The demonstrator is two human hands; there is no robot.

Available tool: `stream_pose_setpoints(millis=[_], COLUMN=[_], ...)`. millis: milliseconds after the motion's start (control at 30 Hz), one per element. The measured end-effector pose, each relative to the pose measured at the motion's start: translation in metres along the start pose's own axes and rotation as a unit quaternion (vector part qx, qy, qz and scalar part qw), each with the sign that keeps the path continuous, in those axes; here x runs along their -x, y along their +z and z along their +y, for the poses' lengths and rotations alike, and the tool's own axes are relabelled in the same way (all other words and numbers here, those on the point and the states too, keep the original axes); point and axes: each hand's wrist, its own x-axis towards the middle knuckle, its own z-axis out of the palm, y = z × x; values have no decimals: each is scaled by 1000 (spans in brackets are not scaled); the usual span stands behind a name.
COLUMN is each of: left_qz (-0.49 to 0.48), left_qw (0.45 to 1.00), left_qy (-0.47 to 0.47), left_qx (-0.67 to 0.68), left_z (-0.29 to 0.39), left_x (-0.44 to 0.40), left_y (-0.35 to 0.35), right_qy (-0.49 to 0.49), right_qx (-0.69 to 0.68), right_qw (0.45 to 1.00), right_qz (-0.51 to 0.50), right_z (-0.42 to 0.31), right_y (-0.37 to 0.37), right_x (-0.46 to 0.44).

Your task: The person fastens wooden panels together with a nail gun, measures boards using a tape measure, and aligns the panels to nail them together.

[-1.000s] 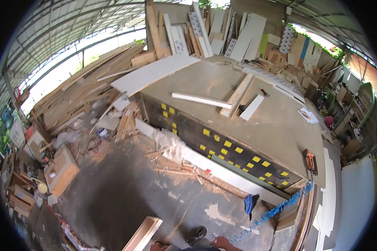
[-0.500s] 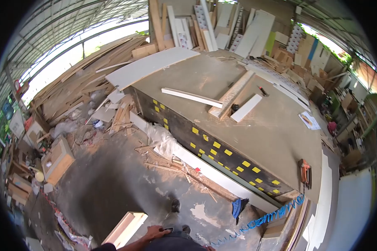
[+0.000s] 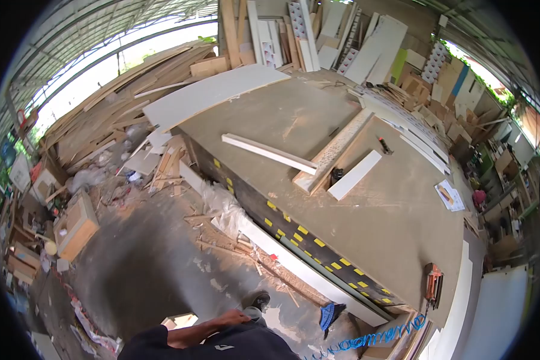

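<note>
My left hand point(image 3: 235, 317) is at the front of my waist, against my dark clothing. Its fingers are too small and partly hidden to tell how they are bent. Close to my left forearm, the end of a pale wooden frame or box point(image 3: 183, 321) shows on the floor side. My right hand is out of view. Ahead stands a large worktable point(image 3: 390, 222). On it lie a long white strip point(image 3: 267, 153), a wider board point(image 3: 336, 150), a short white board point(image 3: 355, 174) and a small red-and-black tool point(image 3: 383, 144). An orange nail gun point(image 3: 433, 285) lies at the near right corner.
A coiled blue air hose point(image 3: 378, 339) hangs below the nail gun. A blue brush point(image 3: 327, 316) and a long white panel point(image 3: 306, 270) are along the table's side. Wood scraps point(image 3: 168, 165) and plastic sheeting point(image 3: 222, 204) clutter the left. Boards point(image 3: 378, 48) lean at the back.
My view has shifted, and my body fills more of the lower edge. The pale wooden frame is now mostly covered by my arm and body. My left hand stays at my waist.
</note>
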Motion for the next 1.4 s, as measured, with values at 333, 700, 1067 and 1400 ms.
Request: stream_pose_setpoints(millis=[333, 700, 1067, 1400], left_qz=[-105, 90, 330, 201], left_qw=[960, 940, 810, 774], left_qy=[95, 297, 334, 165], left_qx=[-240, -139, -352, -577], left_z=[92, 262, 484, 531], left_x=[-85, -204, -401, -502], left_y=[-61, -57, -187, -246], right_qy=[58, 113, 162, 251], right_qx=[-68, -107, -132, -345], right_qw=[994, 983, 969, 860], right_qz=[59, 101, 131, 281], right_z=[-16, -15, -11, -55], right_y=[-9, -91, -102, -16], right_x=[-21, -19, -44, -56])
